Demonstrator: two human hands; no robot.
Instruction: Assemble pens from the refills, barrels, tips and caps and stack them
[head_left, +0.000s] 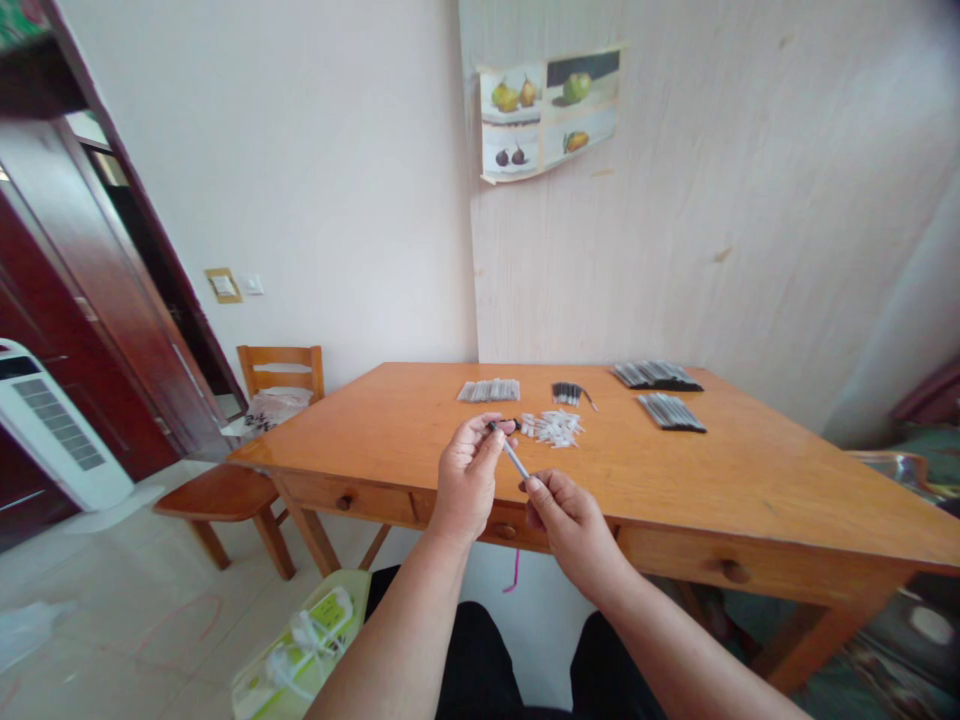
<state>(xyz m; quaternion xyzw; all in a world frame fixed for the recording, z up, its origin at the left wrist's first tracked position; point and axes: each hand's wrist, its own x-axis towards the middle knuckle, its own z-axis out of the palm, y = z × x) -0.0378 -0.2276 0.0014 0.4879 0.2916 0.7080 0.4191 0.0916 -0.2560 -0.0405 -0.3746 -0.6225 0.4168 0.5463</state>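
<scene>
Pen [516, 460]: left hand [471, 470], right hand [568, 507] pinching. Table's [405, 410] right back corner: stacks [654, 375], seemingly done. Back edge: tubes [489, 390], apparently pending.

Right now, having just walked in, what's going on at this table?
A person at the wooden table is holding a slim pen between both hands: the left hand has its far end, the right hand its near end. Just beyond lies a loose pile of small white pieces. Behind are a row of pale tubes and a smaller black-and-pale group; two dark-ended bundles lie to the right.
</scene>
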